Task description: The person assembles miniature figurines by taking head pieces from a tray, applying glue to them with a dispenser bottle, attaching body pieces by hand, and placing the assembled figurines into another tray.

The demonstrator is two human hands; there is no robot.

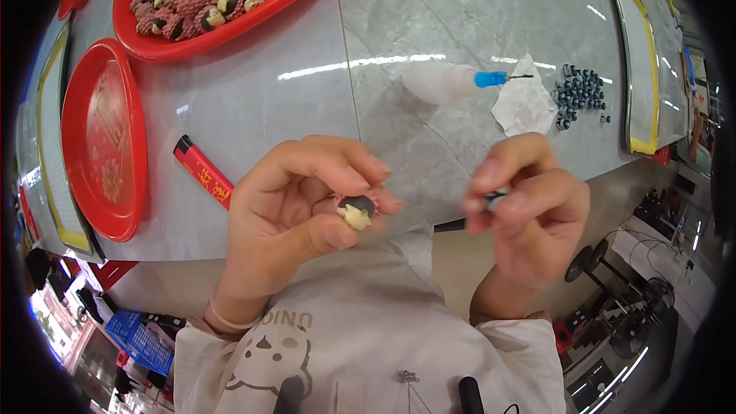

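My left hand (280,215) is closed, thumb and fingertips pinching a small figurine (356,213). The figurine has a bumpy pink body, a dark cap-like patch and a cream part turned toward me. To its right, a tiny blue-grey piece (496,198) sits between the fingertips of my right hand (540,218), which is also closed and slightly blurred. The two hands are apart, held above the table's near edge. Beyond my right hand, several similar small dark pieces (580,94) lie in a cluster on the table.
A whitish squeeze bottle (441,83) with a blue cap and thin needle tip lies on its side. Its tip reaches over a white tissue (525,107). Far left, a red tray (222,40) holds many similar figurines; a red oval tray (138,146) and a red lighter-like stick (203,172) lie nearer.
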